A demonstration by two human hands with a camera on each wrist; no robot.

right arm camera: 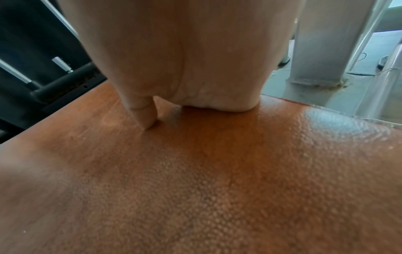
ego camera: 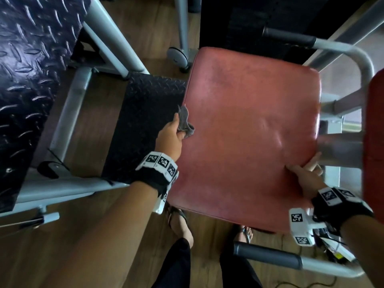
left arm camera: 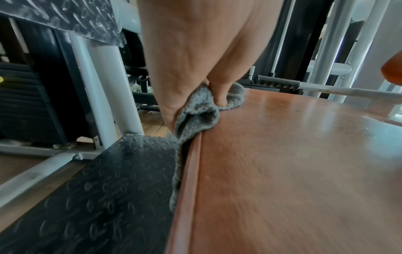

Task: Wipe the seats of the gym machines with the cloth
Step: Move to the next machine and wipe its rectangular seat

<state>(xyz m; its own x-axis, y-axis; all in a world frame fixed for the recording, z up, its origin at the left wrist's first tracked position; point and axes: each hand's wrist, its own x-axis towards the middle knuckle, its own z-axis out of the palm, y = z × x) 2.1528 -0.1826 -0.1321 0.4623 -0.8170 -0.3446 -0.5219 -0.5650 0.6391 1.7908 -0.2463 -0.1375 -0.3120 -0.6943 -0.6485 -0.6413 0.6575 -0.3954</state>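
A red padded seat (ego camera: pixel 249 132) fills the middle of the head view. My left hand (ego camera: pixel 170 134) grips a small grey cloth (ego camera: pixel 185 121) at the seat's left edge. In the left wrist view the cloth (left arm camera: pixel 195 116) is bunched between thumb and fingers, lying on the seat (left arm camera: pixel 293 163) and hanging down its side. My right hand (ego camera: pixel 305 173) holds the seat's near right corner. The thumb (right arm camera: pixel 145 116) presses the top of the seat (right arm camera: pixel 195 180); the fingers curl over the edge and are hidden.
A black diamond-plate footplate (ego camera: pixel 143 125) lies left of the seat, with a larger one (ego camera: pixel 31 69) beyond. Grey frame tubes and two black-gripped handles (ego camera: pixel 268 255) (ego camera: pixel 288 37) flank the seat. A red pad (ego camera: pixel 376 142) stands at the right. My sandalled feet (ego camera: pixel 178 221) stand on the wooden floor.
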